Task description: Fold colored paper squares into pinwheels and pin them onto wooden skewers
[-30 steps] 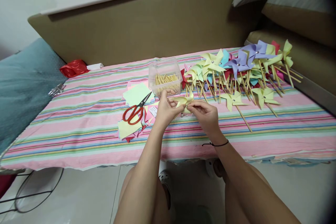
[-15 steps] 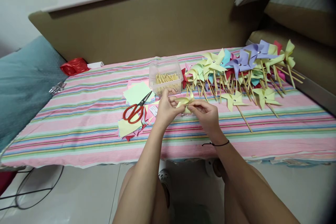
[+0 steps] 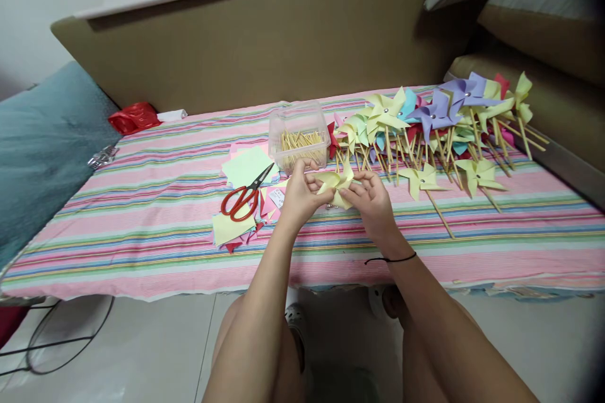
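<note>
Both hands hold a pale yellow paper pinwheel (image 3: 338, 184) just above the striped cloth. My left hand (image 3: 302, 195) pinches its left side, thumb towards the middle. My right hand (image 3: 372, 201) has thumb and fingers closed on its right side. Whether a stick is attached to this pinwheel cannot be made out. Close beyond my left hand stands a clear plastic box (image 3: 299, 116) of short wooden sticks (image 3: 302, 143). Small shiny pieces (image 3: 332, 206) lie on the cloth under the pinwheel. To the right rest two yellow pinwheels on sticks (image 3: 422, 181).
Red-handled scissors (image 3: 246, 195) lie on stacked coloured paper (image 3: 248, 167) to the left. A pile of many-coloured pinwheels (image 3: 435, 114) fills the back right. A red bag (image 3: 135, 118) sits at the far left of the striped cloth (image 3: 142, 214), near a teal cushion (image 3: 51, 145).
My right hand has shifted its hold, its fingers now higher on the right edge of the yellow pinwheel. More of the pinwheel's folded blades shows. My left hand stays in place.
</note>
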Tool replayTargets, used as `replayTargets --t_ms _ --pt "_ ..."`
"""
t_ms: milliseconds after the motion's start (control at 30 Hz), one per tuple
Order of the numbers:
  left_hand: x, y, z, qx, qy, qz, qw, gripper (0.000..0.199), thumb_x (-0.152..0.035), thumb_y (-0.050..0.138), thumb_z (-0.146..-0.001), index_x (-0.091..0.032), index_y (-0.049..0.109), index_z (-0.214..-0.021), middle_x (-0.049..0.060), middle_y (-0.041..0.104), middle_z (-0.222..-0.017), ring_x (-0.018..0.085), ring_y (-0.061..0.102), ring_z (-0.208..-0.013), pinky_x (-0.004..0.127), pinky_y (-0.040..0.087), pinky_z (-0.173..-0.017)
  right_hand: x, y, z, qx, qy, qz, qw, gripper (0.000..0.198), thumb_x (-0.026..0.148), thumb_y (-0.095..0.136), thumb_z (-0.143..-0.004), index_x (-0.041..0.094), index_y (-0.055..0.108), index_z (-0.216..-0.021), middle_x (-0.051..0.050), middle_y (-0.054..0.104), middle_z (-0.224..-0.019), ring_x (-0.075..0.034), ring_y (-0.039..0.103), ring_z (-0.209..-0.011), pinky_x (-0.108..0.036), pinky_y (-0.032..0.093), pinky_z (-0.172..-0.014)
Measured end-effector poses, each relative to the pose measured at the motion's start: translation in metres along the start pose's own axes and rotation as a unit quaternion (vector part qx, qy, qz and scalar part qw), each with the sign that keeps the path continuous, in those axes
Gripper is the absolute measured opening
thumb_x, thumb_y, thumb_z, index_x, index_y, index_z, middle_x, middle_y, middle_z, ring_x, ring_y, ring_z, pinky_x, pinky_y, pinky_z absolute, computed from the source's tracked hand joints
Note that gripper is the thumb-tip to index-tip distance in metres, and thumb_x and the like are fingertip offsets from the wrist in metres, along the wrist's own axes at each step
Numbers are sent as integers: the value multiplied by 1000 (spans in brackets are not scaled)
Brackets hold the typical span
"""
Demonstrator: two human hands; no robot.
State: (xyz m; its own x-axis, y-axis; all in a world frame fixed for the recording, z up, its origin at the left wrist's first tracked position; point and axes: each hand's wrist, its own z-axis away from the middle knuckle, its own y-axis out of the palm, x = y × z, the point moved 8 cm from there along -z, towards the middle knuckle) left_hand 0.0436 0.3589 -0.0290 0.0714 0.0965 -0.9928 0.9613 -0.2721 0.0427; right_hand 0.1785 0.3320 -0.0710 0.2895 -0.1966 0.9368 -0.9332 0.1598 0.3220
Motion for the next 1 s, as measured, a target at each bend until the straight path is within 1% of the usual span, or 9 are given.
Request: replayTargets --t_ms 67,167,333,433,567,700,800,1000 --pt "1 1 0 3 -7 1 1000 47 -10 67 -58 -24 34 -89 -15 43 -51 3 44 -40 12 33 -41 -3 2 0 8 21 -27 999 57 35 82 -61 26 41 -99 -4 67 -97 -20 67 -88 -36 56 -74" --pt "4 0 0 2 -22 -6 1000 47 -13 69 -58 -23 37 -90 -14 45 -51 4 46 -40 13 35 -42 -3 3 1 22 29 -14 999 70 38 81 -61 25 36 -113 -5 72 -90 -23 69 -88 -39 57 -74" --pt "4 -5 0 -17 -38 -42 998 44 -16 73 -57 -19 49 -93 -12 48 -50 6 49 -41 16 36 -43 1 -2 3 -4 26 6 1000 82 38 84 -57 23 37 -123 -5 73 -84 -24 71 -81 -39 59 -72" --pt "2 -4 0 -12 -35 -56 998 32 -17 72 -58 -15 59 -87 -7 54 -54 7 52 -45 18 40 -46 3 -2 4 -4 20 12 1000 84 38 84 -58 22 38 -127 -5 73 -84 -24 72 -79 -39 59 -72" --pt "2 -2 -1 1 -33 -63 997 19 -16 72 -59 -14 64 -76 -2 61 -57 10 57 -47 21 45 -48 6 -3 4 -15 -2 14 1000 86 36 85 -57 23 38 -128 -3 72 -80 -23 72 -76 -36 60 -70" --pt "4 -1 -1 9 -32 -76 997 14 -17 72 -59 -14 65 -72 0 64 -59 12 60 -50 22 47 -49 8 -2 4 -2 -25 28 999 83 36 83 -60 25 37 -128 -4 71 -83 -24 72 -79 -37 60 -73" --pt "6 -2 -1 9 -32 -84 996 12 -19 71 -61 -13 66 -71 0 64 -59 12 59 -51 22 47 -50 8 -2 4 2 -25 28 999 81 34 83 -60 25 38 -127 -4 71 -84 -23 72 -80 -36 60 -73" --pt "4 -3 -3 5 3 -99 995 12 -17 70 -60 -14 67 -71 -2 62 -62 10 56 -55 20 45 -51 9 -1 5 12 -24 41 999 81 34 82 -62 25 35 -128 -5 71 -87 -23 72 -80 -39 61 -74"
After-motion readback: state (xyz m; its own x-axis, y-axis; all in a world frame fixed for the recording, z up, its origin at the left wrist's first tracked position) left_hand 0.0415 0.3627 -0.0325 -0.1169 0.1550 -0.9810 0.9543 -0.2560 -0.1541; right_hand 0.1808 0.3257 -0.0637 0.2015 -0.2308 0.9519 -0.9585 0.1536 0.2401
